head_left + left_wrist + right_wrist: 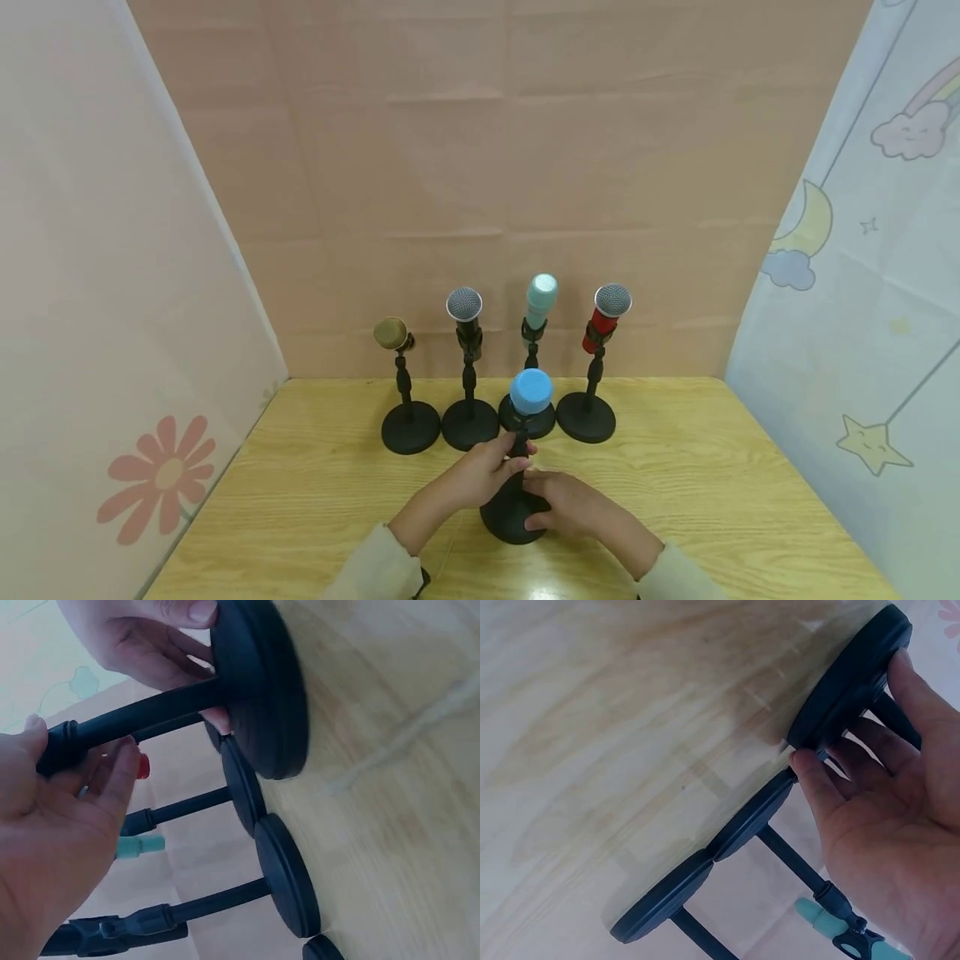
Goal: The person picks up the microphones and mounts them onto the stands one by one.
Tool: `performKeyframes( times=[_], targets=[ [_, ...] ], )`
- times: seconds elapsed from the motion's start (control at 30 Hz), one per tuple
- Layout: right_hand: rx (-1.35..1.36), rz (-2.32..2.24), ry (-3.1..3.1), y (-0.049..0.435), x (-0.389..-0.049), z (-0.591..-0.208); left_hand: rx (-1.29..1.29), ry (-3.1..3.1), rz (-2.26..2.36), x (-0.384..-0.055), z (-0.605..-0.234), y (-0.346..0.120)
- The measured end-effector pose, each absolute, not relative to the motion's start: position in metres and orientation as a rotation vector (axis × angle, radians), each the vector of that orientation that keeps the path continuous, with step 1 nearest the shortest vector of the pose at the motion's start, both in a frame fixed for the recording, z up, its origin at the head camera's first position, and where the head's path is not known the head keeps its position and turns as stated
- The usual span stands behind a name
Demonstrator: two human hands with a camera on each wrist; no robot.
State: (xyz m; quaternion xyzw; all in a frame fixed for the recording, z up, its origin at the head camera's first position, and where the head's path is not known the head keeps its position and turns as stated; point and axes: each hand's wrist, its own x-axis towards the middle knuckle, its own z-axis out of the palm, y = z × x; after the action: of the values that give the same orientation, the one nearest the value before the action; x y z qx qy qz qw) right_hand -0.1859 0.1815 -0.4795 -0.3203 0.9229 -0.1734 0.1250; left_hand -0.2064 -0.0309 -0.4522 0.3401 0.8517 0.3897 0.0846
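Observation:
A microphone with a blue head [532, 392] is on a black desk stand, nearest to the person. My left hand [480, 475] grips the upper part of the stand's pole [150, 716], thumb on one side and fingers round the other. Lower down, my right hand [573, 504] holds the round black base [851, 679] by its rim, with the thumb and fingers spread about it. The base is right at the tabletop and the pole stands roughly upright. In the head view, the hands cover part of the pole.
Behind it, on the wooden table [300, 492], stand a gold microphone [391, 333], a black one with a silver head [464, 305], a mint-green one [542, 293] and a red one [600, 323], each on a black stand. Cloth walls [510, 167] enclose the back and sides.

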Motion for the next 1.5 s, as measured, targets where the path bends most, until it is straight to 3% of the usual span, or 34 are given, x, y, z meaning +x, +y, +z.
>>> performKeyframes(
  times=[0.27,0.43,0.9,1.5],
  targets=[
    [-0.842,-0.469,2.760,0.178,-0.179,-0.483,1.015,2.782,0.530,-0.193,-0.476,-0.042],
    [-0.787,-0.432,2.767,0.176,-0.176,-0.482,0.902,2.811,0.380,-0.182,-0.486,-0.040],
    [-0.894,-0.467,2.770,0.166,-0.181,-0.485,0.790,2.876,0.254,-0.178,-0.490,-0.043],
    [-0.927,-0.340,2.772,0.123,-0.181,-0.485,0.734,2.846,0.280,-0.175,-0.484,-0.082]
  ],
)
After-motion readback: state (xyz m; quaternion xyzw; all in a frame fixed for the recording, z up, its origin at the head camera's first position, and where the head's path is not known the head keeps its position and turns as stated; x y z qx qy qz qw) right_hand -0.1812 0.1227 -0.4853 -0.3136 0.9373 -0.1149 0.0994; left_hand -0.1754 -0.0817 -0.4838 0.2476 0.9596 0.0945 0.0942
